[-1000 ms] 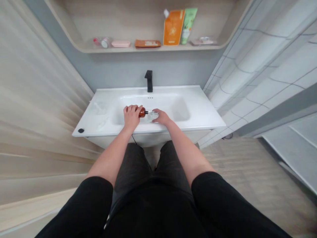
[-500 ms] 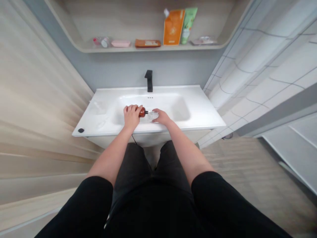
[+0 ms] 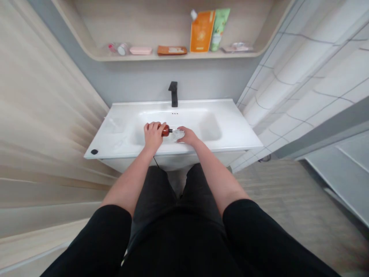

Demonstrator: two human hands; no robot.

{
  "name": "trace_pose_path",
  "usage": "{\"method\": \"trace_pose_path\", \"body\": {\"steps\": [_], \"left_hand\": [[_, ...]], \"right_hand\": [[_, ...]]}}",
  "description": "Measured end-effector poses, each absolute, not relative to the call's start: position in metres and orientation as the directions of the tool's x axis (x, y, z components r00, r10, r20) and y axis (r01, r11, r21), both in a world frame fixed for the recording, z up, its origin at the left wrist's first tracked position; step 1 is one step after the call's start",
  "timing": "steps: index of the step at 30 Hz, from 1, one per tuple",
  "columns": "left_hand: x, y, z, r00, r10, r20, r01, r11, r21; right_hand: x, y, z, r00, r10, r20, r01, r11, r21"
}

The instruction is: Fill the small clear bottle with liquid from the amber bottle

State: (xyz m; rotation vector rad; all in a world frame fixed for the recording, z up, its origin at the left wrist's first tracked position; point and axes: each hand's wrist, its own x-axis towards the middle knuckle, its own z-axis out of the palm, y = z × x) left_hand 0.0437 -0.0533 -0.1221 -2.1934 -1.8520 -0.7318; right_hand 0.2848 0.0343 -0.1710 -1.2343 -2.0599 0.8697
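Observation:
My left hand is closed around a small amber glass bottle, which lies on its side above the white basin. The bottle's neck points right, toward a clear plastic or glass piece held by my right hand. A short metal-looking part joins the neck and the clear piece. Where they meet is too small to make out. My fingers hide most of the bottle, and both hands stay over the near part of the basin.
A black faucet rises behind the basin. Above it, a wooden wall shelf holds orange and green packets and several small items. White countertop surrounds the basin, with a black spot near its front-left corner. Tiled wall stands to the right.
The hands and bottle have stayed almost in place, with only a slight shift around the bottle's neck.

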Motion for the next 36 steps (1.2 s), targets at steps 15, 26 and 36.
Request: {"method": "trace_pose_path", "body": {"steps": [15,26,36], "left_hand": [[0.0434,-0.0534,-0.1217,0.109,0.876,0.47,0.962,-0.212,0.17],[0.0427,-0.0522,-0.124,0.118,0.865,0.488,0.967,-0.213,0.143],[0.0431,-0.053,-0.1224,0.117,0.869,0.48,0.964,-0.216,0.155]], "right_hand": [[0.2838,0.0343,-0.1713,-0.395,0.907,0.142,0.527,0.351,-0.774],[0.284,0.0338,-0.1704,-0.391,0.909,0.143,0.524,0.348,-0.777],[0.2837,0.0333,-0.1706,-0.393,0.907,0.152,0.514,0.353,-0.782]]}}
